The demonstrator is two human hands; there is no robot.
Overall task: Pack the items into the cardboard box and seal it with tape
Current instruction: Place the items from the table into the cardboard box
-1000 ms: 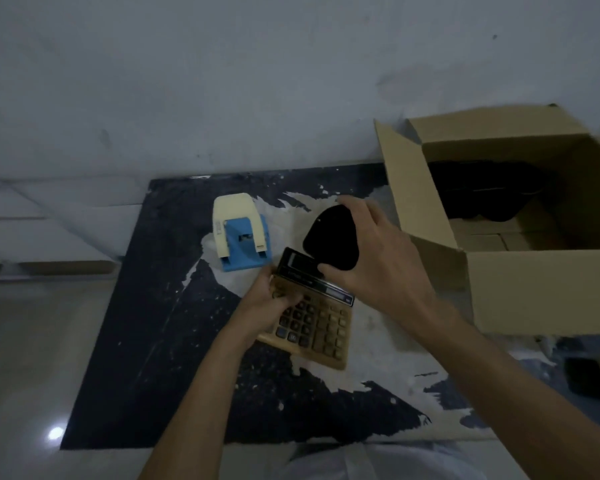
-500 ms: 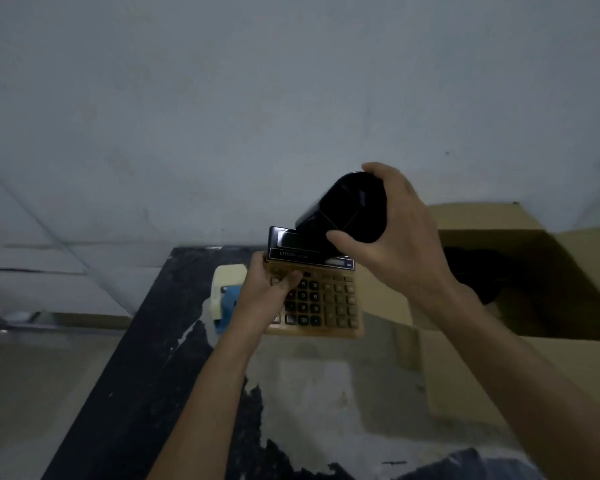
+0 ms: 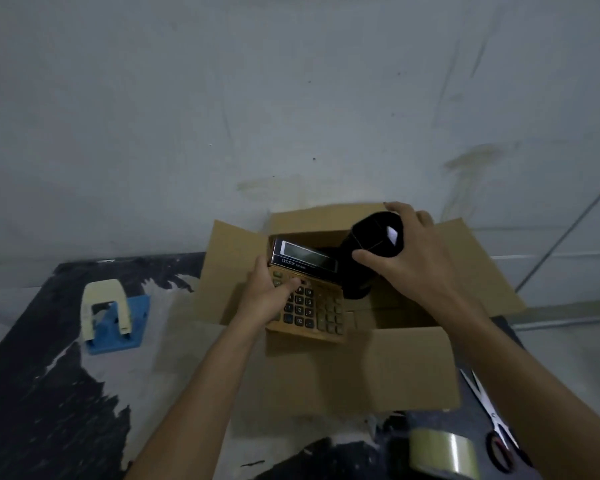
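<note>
The calculator, gripped by the left hand, is now carried from the surface to above the open cardboard box. The black cylindrical container, gripped by the right hand, is likewise brought over the box and is now seen tilted, its open mouth turned toward the camera. The hole punch is left behind at the left.
</note>
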